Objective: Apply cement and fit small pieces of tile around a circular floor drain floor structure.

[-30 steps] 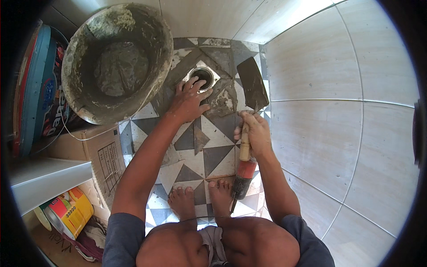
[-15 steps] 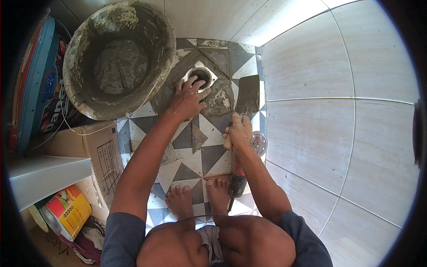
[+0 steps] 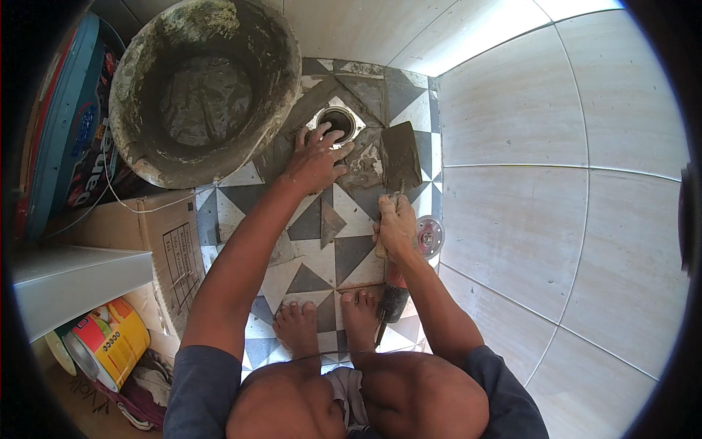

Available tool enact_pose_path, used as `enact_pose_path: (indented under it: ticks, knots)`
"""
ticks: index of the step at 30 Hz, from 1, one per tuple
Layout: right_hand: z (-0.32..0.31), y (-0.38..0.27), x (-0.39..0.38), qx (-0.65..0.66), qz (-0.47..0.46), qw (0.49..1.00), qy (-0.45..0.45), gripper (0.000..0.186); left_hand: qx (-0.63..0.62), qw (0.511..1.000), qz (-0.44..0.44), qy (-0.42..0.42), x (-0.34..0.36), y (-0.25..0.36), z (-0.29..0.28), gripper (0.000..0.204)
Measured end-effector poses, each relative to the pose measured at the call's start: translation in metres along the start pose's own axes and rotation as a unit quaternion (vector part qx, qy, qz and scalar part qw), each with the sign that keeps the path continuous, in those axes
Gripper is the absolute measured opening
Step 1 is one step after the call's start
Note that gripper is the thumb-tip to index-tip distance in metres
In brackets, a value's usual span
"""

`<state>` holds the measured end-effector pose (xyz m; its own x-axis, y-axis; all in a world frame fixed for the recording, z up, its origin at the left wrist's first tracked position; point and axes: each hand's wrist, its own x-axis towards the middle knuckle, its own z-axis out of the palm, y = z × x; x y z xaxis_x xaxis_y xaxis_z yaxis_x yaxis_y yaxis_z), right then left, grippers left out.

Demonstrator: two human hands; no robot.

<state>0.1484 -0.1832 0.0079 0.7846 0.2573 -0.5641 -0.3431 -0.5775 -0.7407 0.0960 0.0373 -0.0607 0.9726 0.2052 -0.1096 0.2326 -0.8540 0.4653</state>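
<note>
Wooden handle clasped, my right hand is holding a likely stiff trowel, my left hand splayed at the drain.

Bright overall, strongest at upper right where glare washes out the wall tiles, shadowed along the left edge and inside the bucket and drain, centre fairly sharp, straight lines bowing toward a black fisheye rim, bluish fringe at right.
</note>
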Motion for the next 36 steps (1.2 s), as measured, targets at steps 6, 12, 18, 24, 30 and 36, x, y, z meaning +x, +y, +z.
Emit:
enact_pose_path:
  ticks: [6, 12, 18, 24, 30, 36]
  knots:
    - [0.002, 0.017, -0.013, -0.033, -0.018, 0.999, 0.002, 0.034, 0.005, 1.000, 0.002, -0.006, 0.001, 0.003, -0.002, 0.054]
    - [0.003, 0.009, -0.034, -0.010, 0.005, 1.000, -0.029, 0.032, 0.006, 1.000, 0.011, 0.015, 0.001, -0.001, 0.003, 0.049]
    - [-0.023, -0.010, -0.027, 0.177, 0.042, 0.983, -0.016, 0.025, -0.024, 0.997, 0.023, 0.071, -0.005, 0.004, 0.009, 0.051]
    - [-0.023, -0.010, -0.016, 0.173, 0.086, 0.980, -0.044, 0.025, -0.067, 0.990, 0.010, 0.126, -0.015, 0.008, 0.007, 0.050]
    - [-0.004, 0.005, -0.030, 0.147, 0.085, 0.985, -0.008, 0.024, -0.041, 0.991, 0.010, 0.126, -0.026, 0.007, 0.016, 0.043]
    - [-0.005, 0.023, -0.053, 0.105, 0.073, 0.992, -0.020, 0.025, -0.026, 0.989, 0.004, 0.149, -0.026, 0.005, 0.015, 0.036]
